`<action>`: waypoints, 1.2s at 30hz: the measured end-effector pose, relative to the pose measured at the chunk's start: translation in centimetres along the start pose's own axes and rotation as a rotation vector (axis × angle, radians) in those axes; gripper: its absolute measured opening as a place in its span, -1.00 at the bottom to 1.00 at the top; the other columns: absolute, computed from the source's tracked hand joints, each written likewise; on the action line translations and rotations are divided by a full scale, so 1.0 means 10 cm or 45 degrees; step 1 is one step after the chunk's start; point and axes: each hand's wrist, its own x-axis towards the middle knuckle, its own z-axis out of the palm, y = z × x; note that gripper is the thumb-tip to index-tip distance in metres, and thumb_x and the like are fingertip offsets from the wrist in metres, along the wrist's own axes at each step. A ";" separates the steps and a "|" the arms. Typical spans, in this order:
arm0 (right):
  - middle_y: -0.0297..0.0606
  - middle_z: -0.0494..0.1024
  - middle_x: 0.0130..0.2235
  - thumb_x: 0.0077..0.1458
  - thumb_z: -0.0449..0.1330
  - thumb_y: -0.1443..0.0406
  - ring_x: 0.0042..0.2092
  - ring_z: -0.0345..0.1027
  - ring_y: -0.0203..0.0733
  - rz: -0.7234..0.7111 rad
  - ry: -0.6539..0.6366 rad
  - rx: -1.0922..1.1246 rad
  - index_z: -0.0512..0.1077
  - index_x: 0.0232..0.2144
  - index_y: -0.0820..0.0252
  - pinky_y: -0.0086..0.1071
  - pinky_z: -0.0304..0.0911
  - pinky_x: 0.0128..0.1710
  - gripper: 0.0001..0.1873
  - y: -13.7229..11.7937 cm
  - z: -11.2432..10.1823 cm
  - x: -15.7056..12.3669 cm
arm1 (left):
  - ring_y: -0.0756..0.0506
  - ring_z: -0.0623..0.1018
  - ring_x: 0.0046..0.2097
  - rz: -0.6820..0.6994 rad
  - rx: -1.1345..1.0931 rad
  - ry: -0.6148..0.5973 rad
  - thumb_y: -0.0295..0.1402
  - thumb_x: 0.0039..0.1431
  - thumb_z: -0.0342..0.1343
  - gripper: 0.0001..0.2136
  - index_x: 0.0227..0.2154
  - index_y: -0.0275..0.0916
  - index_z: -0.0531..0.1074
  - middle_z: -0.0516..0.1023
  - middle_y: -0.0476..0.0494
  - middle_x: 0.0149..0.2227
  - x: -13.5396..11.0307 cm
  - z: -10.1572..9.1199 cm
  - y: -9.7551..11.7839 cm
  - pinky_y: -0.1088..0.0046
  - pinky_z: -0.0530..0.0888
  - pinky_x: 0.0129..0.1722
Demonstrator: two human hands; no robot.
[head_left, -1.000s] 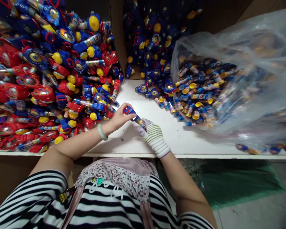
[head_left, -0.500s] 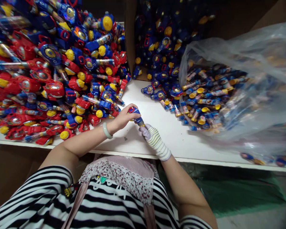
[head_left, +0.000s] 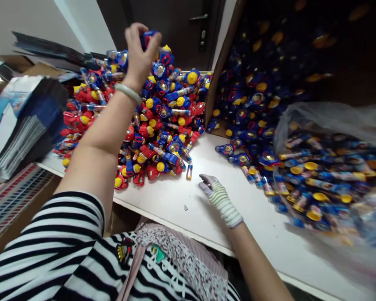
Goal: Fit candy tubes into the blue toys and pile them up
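Observation:
My left hand [head_left: 141,54], bare with a pale bangle at the wrist, is raised over the back of a heaped pile of red and blue plastic toys [head_left: 163,110]. Its fingers are closed round a blue plastic toy [head_left: 148,38] with a bit of red; the rest of that toy is hidden. Low over the white table is my right hand [head_left: 219,198], in a striped glove with its fingers apart and nothing in them. A small clear tube [head_left: 189,172] with coloured filling lies between the pile and this hand.
Right of the pile, a cardboard box [head_left: 213,88] holds many blue toys. A clear plastic bag [head_left: 283,125] spills yellow-capped tubes [head_left: 319,196] on the right. Folded printed card [head_left: 28,125] is stacked at left, and a door [head_left: 188,37] stands behind.
My left hand has moved up and away to the back of the pile, with a blue toy in it. My right hand has let go of the toy and opened. The view has turned left.

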 end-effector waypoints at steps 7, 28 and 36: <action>-0.09 0.47 0.04 0.17 0.09 0.29 0.02 0.36 -0.05 -0.136 -0.099 -0.450 0.48 0.04 0.12 -0.19 0.28 0.06 -0.60 -0.13 0.17 0.27 | -0.02 0.39 -0.17 0.081 0.062 -0.385 -0.30 0.17 0.24 -0.83 -0.34 -0.22 0.36 0.41 -0.04 -0.25 -0.62 0.26 0.22 0.35 0.36 -0.07; -0.05 0.56 -0.06 0.17 0.07 0.09 -0.07 0.45 -0.05 0.214 0.296 0.057 0.39 -0.05 0.20 -0.14 0.33 -0.02 -0.60 0.27 -0.32 -0.53 | -0.29 0.55 -0.14 -0.551 -0.189 -1.810 -0.37 -0.29 0.47 -0.41 -0.13 -0.31 0.38 0.52 -0.25 -0.22 -2.83 1.81 1.34 0.18 0.49 -0.10; -0.18 0.61 -0.12 0.22 0.04 0.02 -0.15 0.49 -0.08 0.123 0.453 -0.119 0.41 0.04 0.13 -0.28 0.36 -0.14 -0.53 -0.17 -0.31 -0.63 | -0.01 0.52 -0.30 -1.497 -1.349 -1.147 -0.36 -0.13 0.36 -0.46 -0.03 -0.19 0.35 0.44 -0.04 -0.24 -2.95 0.73 1.73 0.35 0.55 -0.29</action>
